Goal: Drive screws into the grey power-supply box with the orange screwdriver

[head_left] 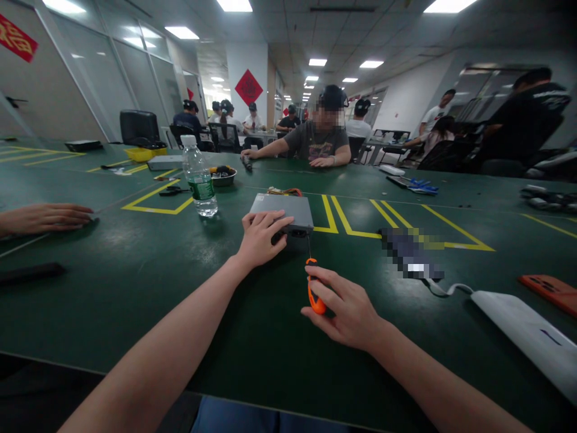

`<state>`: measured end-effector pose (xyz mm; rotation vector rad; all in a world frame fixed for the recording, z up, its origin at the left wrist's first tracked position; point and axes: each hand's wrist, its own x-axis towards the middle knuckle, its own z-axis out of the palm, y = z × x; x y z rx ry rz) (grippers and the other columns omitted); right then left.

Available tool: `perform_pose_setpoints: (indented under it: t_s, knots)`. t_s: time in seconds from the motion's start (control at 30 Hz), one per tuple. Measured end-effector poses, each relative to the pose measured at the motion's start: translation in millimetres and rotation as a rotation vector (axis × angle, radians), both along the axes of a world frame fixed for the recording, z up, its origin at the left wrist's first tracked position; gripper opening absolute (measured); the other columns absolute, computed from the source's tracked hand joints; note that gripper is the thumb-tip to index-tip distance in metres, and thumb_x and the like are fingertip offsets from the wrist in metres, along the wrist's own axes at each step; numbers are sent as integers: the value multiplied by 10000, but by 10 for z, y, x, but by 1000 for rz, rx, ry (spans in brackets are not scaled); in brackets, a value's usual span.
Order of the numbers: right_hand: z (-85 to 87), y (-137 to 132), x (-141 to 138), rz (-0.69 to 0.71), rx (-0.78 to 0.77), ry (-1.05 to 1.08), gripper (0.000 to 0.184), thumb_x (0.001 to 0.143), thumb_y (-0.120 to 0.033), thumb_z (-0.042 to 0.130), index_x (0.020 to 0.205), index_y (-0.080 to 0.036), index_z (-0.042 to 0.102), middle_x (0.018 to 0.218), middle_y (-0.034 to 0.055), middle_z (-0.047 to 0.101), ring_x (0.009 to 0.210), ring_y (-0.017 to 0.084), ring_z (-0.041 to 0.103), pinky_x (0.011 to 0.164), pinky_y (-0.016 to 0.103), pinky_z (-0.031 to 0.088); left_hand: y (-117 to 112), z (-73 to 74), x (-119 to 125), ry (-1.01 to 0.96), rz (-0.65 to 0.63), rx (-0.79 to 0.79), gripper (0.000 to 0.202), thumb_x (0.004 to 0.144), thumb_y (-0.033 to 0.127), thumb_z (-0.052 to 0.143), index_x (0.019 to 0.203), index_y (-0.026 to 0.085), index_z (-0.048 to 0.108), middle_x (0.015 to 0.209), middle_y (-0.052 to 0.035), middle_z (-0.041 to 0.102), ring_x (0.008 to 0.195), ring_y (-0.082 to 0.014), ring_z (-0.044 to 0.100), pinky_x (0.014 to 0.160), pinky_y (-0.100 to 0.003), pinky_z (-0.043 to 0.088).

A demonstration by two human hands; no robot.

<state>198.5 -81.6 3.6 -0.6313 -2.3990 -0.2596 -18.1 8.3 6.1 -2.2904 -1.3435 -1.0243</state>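
Over there on the green table [216, 313], the grey metal box [295, 209] sits under the left grip [265, 236], whose fingers spread across its top without closing round it. The right grip [345, 304], nearer the person, is closed on an orange screwdriver [317, 304], shaft pointing towards the box's near right corner.

Room right of box [288, 208]; bottle [201, 183] left, cables [287, 192] probably behind
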Motion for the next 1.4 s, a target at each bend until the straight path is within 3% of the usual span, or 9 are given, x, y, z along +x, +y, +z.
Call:
perform_pose_setpoints:
  t_s: [0.17,0.3,0.47,0.7,0.87,1.0,1.23,1.4]
  knots:
    - [42,8,-24,34,27,-81,372,859,-331,459,1174,-137,496,1184,195,520,1011,252,571,731,335,512,13,-10,12,-15,9,11,351,832,318,500,1182,336,519,1233,-5,551,1116,-220,461,915,-421,228]
    - [25,35,-65,59,102,-44,340,847,-362,502,1075,-111,522,1113,196,567,942,239,598,725,343,516,18,-13,32,-28,26,11,330,836,311,502,1163,348,530,1219,7,563,1107,-214,469,910,-422,230]
    - [-21,31,-95,64,64,22,274,831,-374,530,950,-128,498,1079,187,591,881,221,617,707,333,524,27,-21,56,-65,48,13,302,828,307,512,1121,359,558,1191,18,579,1095,-217,475,908,-428,232]
    - [7,19,-84,27,-19,-124,390,857,-359,471,1193,-161,463,1218,184,492,1030,247,557,770,362,505,20,-18,75,-85,55,14,277,826,303,511,1091,353,572,1167,22,591,1093,-214,474,911,-431,228]
    - [-17,36,-85,53,113,-9,249,820,-331,540,989,-150,510,1110,173,569,853,205,604,678,328,502,19,-14,74,-85,59,4,279,829,305,507,1097,353,569,1173,21,589,1097,-211,472,921,-430,222]
    - [-35,17,-73,30,100,82,139,808,-267,528,883,-163,474,989,146,604,752,177,605,624,303,500,20,-14,73,-80,49,11,276,834,306,499,1097,351,570,1174,23,589,1100,-209,473,942,-431,209]
    - [17,-8,-55,10,14,-61,364,856,-341,442,1143,-119,480,1133,189,509,936,231,579,714,340,513,20,-19,71,-78,51,9,290,835,309,492,1116,346,554,1181,19,588,1112,-207,469,991,-447,166]
    - [14,10,-66,9,105,-96,405,852,-384,492,1154,-115,493,1109,179,552,897,225,595,701,335,512,6,-6,78,-110,53,-1,291,817,307,515,1105,300,551,1177,5,598,1106,-214,481,1020,-456,132]
